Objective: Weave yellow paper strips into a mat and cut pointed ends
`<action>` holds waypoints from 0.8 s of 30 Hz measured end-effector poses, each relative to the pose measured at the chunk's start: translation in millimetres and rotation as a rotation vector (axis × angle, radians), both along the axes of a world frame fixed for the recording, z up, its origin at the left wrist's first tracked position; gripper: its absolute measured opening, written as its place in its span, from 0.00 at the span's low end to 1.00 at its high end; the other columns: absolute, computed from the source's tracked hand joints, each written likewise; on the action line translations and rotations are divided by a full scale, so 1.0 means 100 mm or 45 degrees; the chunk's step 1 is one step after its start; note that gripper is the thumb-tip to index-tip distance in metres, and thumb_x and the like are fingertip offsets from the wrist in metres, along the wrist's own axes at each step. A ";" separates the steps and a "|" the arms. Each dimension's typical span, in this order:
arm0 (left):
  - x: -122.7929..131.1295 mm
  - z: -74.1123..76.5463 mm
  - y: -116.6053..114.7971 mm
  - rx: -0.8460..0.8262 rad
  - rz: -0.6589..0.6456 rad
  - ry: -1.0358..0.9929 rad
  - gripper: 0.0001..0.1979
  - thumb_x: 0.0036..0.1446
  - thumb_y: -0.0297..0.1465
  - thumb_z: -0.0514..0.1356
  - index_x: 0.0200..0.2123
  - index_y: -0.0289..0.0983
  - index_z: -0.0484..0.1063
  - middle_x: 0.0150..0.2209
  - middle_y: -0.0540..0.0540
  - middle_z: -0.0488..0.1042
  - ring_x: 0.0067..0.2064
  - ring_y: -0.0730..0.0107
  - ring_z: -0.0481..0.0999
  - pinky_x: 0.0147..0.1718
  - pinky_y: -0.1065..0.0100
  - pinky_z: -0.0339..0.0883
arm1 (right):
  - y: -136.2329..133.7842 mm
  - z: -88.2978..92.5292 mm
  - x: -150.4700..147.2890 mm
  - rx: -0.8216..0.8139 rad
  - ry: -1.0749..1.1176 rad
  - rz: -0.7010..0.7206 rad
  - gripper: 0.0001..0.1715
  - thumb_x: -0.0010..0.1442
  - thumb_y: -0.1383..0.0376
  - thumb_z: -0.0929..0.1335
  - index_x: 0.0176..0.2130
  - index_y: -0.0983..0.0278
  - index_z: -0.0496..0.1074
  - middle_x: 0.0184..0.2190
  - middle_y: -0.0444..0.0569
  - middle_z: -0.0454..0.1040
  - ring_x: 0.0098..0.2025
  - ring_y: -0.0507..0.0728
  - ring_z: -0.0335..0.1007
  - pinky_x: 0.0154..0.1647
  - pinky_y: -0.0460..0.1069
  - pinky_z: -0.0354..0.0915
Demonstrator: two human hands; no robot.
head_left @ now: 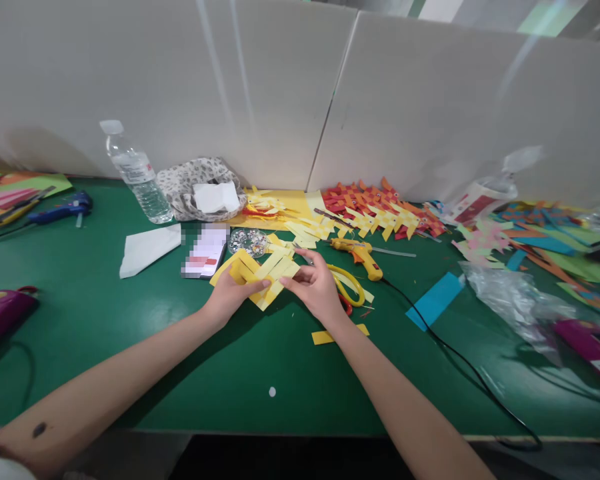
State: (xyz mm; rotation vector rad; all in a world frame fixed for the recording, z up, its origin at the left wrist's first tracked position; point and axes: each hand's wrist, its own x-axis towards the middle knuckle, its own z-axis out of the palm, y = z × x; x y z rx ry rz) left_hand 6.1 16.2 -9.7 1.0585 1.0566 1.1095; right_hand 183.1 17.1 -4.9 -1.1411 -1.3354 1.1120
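Both hands hold a yellow woven paper piece [275,263] above the green table, its strips in a darker and a paler yellow. My left hand [230,293] grips its left side, thumb on top. At its right edge, my right hand [317,283] pinches the paper between thumb and fingers. Beyond my right hand lie yellow-handled scissors [353,283], partly hidden by it. A yellow paper strip [325,338] rests beside my right wrist. The yellow glue gun [357,255] lies to the right, a glue stick poking out of its back.
A phone [213,248], a clear dish of small pieces [249,243] and a water bottle [139,175] stand behind my left hand. Red and yellow woven paper pieces [375,210] lie along the grey partition [260,87]. A black cord [455,353] crosses the table's right side.
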 end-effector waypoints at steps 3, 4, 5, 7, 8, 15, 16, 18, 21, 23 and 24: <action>-0.01 -0.02 0.01 0.020 0.001 0.008 0.23 0.39 0.34 0.70 0.41 0.37 0.71 0.43 0.44 0.77 0.43 0.60 0.77 0.43 0.61 0.71 | -0.01 0.03 0.00 0.027 -0.020 -0.009 0.33 0.43 0.62 0.74 0.48 0.58 0.62 0.28 0.43 0.76 0.29 0.56 0.74 0.34 0.52 0.70; -0.01 -0.03 0.01 0.026 0.002 0.012 0.23 0.39 0.34 0.70 0.41 0.37 0.71 0.42 0.44 0.77 0.42 0.60 0.77 0.43 0.61 0.71 | -0.01 0.03 -0.01 0.034 -0.023 -0.012 0.32 0.44 0.62 0.74 0.47 0.58 0.62 0.27 0.43 0.76 0.29 0.56 0.74 0.34 0.52 0.70; -0.02 -0.03 0.02 0.026 0.005 0.018 0.23 0.39 0.34 0.70 0.41 0.37 0.71 0.42 0.44 0.77 0.42 0.61 0.77 0.43 0.61 0.71 | -0.02 0.04 -0.01 0.040 -0.025 -0.014 0.32 0.44 0.62 0.74 0.47 0.58 0.62 0.27 0.42 0.75 0.29 0.55 0.73 0.34 0.52 0.70; -0.02 -0.03 0.02 0.014 0.013 0.026 0.22 0.39 0.34 0.71 0.40 0.38 0.70 0.40 0.46 0.77 0.41 0.62 0.77 0.42 0.62 0.71 | -0.02 0.03 -0.02 0.042 -0.025 -0.023 0.31 0.44 0.62 0.74 0.47 0.58 0.62 0.26 0.42 0.75 0.29 0.55 0.73 0.33 0.52 0.70; -0.02 -0.02 0.02 0.004 0.014 0.026 0.22 0.38 0.34 0.71 0.39 0.38 0.70 0.38 0.46 0.78 0.40 0.62 0.77 0.42 0.62 0.71 | -0.02 0.02 -0.02 0.038 -0.021 -0.022 0.32 0.44 0.62 0.74 0.47 0.58 0.62 0.26 0.42 0.75 0.29 0.55 0.73 0.33 0.52 0.70; -0.01 0.01 0.01 -0.028 0.011 -0.012 0.20 0.39 0.33 0.71 0.37 0.38 0.71 0.38 0.47 0.78 0.40 0.64 0.77 0.41 0.64 0.72 | 0.00 -0.05 -0.02 -0.048 0.041 0.080 0.37 0.42 0.62 0.75 0.49 0.57 0.60 0.33 0.46 0.78 0.35 0.59 0.76 0.39 0.56 0.72; -0.01 0.02 0.01 -0.030 0.007 -0.017 0.20 0.39 0.33 0.71 0.37 0.38 0.71 0.37 0.48 0.78 0.40 0.64 0.77 0.41 0.64 0.71 | 0.00 -0.05 -0.03 -0.058 0.036 0.086 0.37 0.42 0.62 0.75 0.50 0.58 0.60 0.34 0.47 0.78 0.35 0.59 0.76 0.39 0.56 0.72; -0.01 0.03 0.01 -0.029 -0.010 -0.026 0.20 0.39 0.32 0.71 0.37 0.38 0.71 0.37 0.48 0.79 0.40 0.64 0.77 0.41 0.65 0.71 | -0.01 -0.05 -0.03 -0.062 0.033 0.089 0.37 0.43 0.62 0.75 0.50 0.58 0.59 0.34 0.47 0.78 0.35 0.59 0.76 0.39 0.56 0.72; -0.01 0.05 0.01 -0.029 -0.030 -0.035 0.19 0.39 0.32 0.70 0.37 0.38 0.71 0.37 0.48 0.79 0.40 0.64 0.78 0.40 0.65 0.71 | -0.01 -0.05 -0.04 -0.038 0.051 0.074 0.35 0.44 0.62 0.75 0.50 0.57 0.59 0.35 0.47 0.78 0.36 0.58 0.76 0.39 0.54 0.72; -0.01 0.04 0.02 -0.029 -0.035 -0.038 0.19 0.39 0.32 0.70 0.37 0.38 0.71 0.37 0.48 0.79 0.40 0.64 0.78 0.40 0.65 0.71 | -0.01 -0.05 -0.04 -0.025 0.045 0.066 0.35 0.45 0.62 0.74 0.49 0.57 0.59 0.34 0.46 0.78 0.35 0.58 0.76 0.39 0.54 0.72; -0.01 0.04 0.02 -0.031 -0.032 -0.036 0.19 0.39 0.32 0.71 0.36 0.38 0.71 0.37 0.48 0.79 0.39 0.64 0.78 0.40 0.65 0.71 | -0.01 -0.05 -0.04 -0.022 0.034 0.062 0.34 0.45 0.62 0.74 0.49 0.57 0.60 0.34 0.46 0.78 0.35 0.58 0.76 0.39 0.54 0.72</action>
